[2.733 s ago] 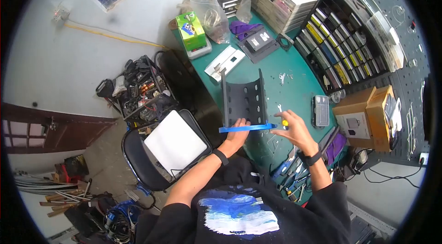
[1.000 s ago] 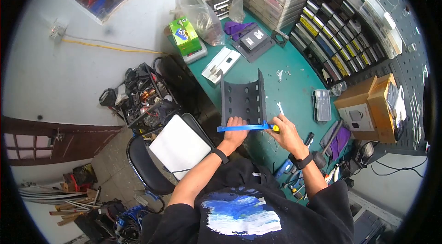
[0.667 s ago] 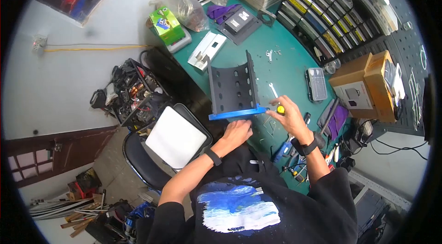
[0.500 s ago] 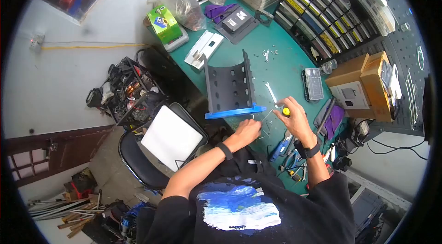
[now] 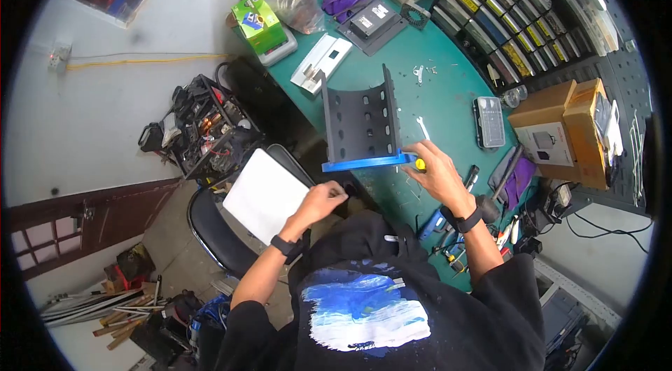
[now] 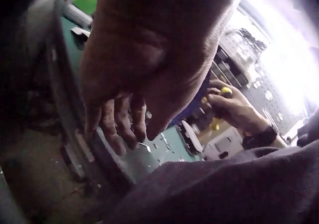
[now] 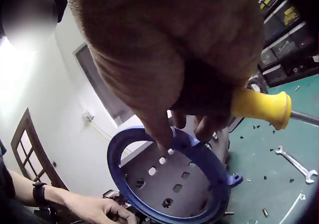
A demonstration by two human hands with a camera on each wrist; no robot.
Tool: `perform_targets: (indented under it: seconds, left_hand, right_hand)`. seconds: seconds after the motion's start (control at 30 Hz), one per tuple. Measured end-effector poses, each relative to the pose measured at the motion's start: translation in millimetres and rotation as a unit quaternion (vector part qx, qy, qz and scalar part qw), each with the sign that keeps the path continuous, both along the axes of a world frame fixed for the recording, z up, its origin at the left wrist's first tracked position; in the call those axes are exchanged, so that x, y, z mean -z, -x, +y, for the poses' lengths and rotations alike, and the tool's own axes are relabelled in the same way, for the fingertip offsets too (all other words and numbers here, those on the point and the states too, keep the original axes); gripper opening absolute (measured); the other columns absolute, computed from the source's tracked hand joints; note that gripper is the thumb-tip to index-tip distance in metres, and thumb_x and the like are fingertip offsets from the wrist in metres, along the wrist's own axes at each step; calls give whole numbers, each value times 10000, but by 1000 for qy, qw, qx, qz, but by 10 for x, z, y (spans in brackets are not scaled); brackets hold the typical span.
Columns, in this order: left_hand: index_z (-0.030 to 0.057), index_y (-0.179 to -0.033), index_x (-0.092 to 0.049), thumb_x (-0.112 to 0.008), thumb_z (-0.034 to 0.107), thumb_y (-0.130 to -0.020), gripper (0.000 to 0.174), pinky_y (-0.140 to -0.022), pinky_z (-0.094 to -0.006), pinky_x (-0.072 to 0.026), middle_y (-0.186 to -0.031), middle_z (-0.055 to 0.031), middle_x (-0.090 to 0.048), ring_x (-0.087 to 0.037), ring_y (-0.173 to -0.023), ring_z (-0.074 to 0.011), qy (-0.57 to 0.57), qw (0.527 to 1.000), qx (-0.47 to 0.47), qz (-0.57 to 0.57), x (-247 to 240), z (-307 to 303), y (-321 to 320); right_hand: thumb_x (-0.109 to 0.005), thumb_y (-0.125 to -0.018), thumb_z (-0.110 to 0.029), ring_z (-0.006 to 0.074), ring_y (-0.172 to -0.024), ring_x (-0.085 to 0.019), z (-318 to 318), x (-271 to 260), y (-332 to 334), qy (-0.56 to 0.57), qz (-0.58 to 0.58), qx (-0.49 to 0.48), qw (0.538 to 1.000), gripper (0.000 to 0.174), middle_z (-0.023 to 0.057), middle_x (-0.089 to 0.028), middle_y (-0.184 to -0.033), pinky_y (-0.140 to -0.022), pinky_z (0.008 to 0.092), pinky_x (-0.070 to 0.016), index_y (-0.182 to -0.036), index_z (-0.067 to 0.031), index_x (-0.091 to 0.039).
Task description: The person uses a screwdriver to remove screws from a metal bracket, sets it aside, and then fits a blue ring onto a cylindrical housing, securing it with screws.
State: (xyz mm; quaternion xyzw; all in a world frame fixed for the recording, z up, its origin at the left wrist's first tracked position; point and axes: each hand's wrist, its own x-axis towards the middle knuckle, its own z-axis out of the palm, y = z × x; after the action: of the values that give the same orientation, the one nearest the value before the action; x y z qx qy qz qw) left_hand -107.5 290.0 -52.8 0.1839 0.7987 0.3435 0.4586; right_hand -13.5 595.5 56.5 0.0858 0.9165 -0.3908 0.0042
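A black curved panel with rows of holes (image 5: 360,119) stands on the green table, with a blue ring (image 5: 364,162) at its near end. My right hand (image 5: 442,178) is at the ring's right end and holds a screwdriver (image 7: 261,107) with a yellow and black handle. In the right wrist view its shaft points away from the ring, and the fingertips reach the ring's edge. My left hand (image 5: 323,204) is off the table, over the chair side. Its fingers hang loosely bent in the left wrist view, with nothing seen in them.
An open-ended wrench (image 5: 423,127) and small screws lie right of the panel. Beyond are a clear parts case (image 5: 489,122) and a cardboard box (image 5: 560,134). Pliers and other tools crowd the near right. A white board (image 5: 264,196) rests on the chair at left.
My left hand has left the ring area and swung left, away from the table. The right hand, apart from the ring half a second ago, is now at its right end with the screwdriver.
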Motion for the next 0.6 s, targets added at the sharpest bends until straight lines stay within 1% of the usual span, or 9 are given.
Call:
perform_targets:
  seconds: [0.07, 0.1, 0.13, 0.2, 0.23, 0.33, 0.37, 0.47, 0.6]
  left_hand:
    - [-6, -1356, -557, -774, 294, -923, 570, -924, -402, -564, -1152, -207, -737, -727, -1065, -308, 29, 995, -93, 36, 170, -212, -17]
    - [-18, -1435, -444, -796, 270, -920, 687, -968, -390, -554, -1263, -231, -681, -705, -1112, -306, 31, 989, -148, 4, -22, -139, -6]
    - [-18, -1435, -444, -796, 270, -920, 687, -968, -390, -554, -1263, -231, -681, -705, -1112, -306, 30, 988, -154, 4, 59, -94, -17]
    - [-20, -1416, -442, -805, 243, -922, 668, -984, -383, -556, -1307, -222, -651, -704, -1106, -307, -98, 958, -264, 54, 214, 52, -45]
    - [-27, -1328, -514, -751, 211, -971, 491, -915, -386, -564, -1223, -240, -680, -717, -1064, -322, -150, 944, -283, 87, 230, 156, -84]
    - [-31, -1235, -576, -687, 185, -1015, 329, -838, -409, -550, -1109, -259, -686, -719, -1020, -346, -72, 968, -221, 88, 139, 314, -28]
    - [-35, -1160, -605, -647, 157, -1031, 235, -797, -447, -518, -1030, -269, -667, -697, -984, -396, -100, 960, -236, 111, 87, 362, -45]
    - [-22, -1190, -582, -615, 160, -1058, 227, -790, -438, -502, -965, -240, -654, -647, -854, -359, -162, 946, -175, 218, -28, 355, 15]
    - [-20, -1177, -558, -632, 107, -1024, 212, -789, -485, -495, -1019, -257, -621, -618, -919, -475, -203, 934, -75, 285, -587, 421, 318]
  right_hand:
    - [-786, -864, -116, 412, -935, -636, -20, 42, 42, -13, -4, -19, 1000, 304, 166, -636, -1020, -798, 488, -521, -1133, -54, -658]
    - [-788, -860, -111, 414, -921, -638, -13, 50, 54, -14, -4, -17, 1000, 293, 163, -635, -1002, -789, 492, -521, -1112, -48, -653]
    - [-790, -857, -105, 416, -907, -639, -10, 57, 66, -16, -4, -15, 1000, 282, 161, -635, -984, -779, 495, -520, -1092, -42, -647]
    - [-788, -858, -98, 418, -900, -641, -13, 73, 63, -24, -2, -16, 1000, 274, 163, -637, -972, -773, 494, -520, -1083, -37, -644]
    - [-785, -859, -92, 421, -893, -642, -2, 81, 48, -31, 0, -9, 999, 266, 165, -639, -959, -766, 493, -520, -1074, -32, -641]
    - [-787, -874, -112, 417, -890, -659, 62, 167, -13, -54, -12, 12, 998, 251, 169, -680, -982, -769, 466, -530, -1074, -34, -656]
    - [-787, -874, -112, 417, -890, -659, 85, 180, -30, -56, -11, 14, 998, 251, 169, -680, -982, -769, 466, -530, -1074, -34, -656]
    - [-765, -880, -80, 446, -875, -665, 128, 199, -118, -52, -9, 75, 996, 227, 220, -677, -950, -752, 496, -523, -1054, 0, -643]
    - [-776, -880, -113, 466, -884, -680, 175, 251, -141, -31, -30, 120, 992, 248, 250, -705, -964, -766, 497, -537, -1050, 23, -656]
